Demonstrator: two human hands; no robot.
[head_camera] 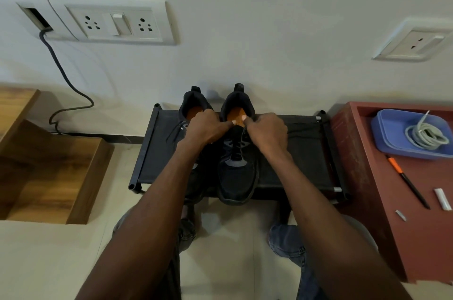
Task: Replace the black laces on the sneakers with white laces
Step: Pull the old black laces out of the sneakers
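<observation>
We see black sneakers (235,172) in matt knit mesh with orange insoles, on a rack (306,160) of black woven cloth and matt tubes. Wood-grain shelf (49,172) left, slightly glossy. Blue tray (382,135) looks smooth plastic; white laces (426,135) inside look like woven cord. Floor tiles (232,250) glossy.

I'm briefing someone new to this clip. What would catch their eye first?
Two hands, left hand and right hand, pinch at the collar of the right-side black sneaker on a black rack. At right, a blue tray holds coiled white laces.
</observation>
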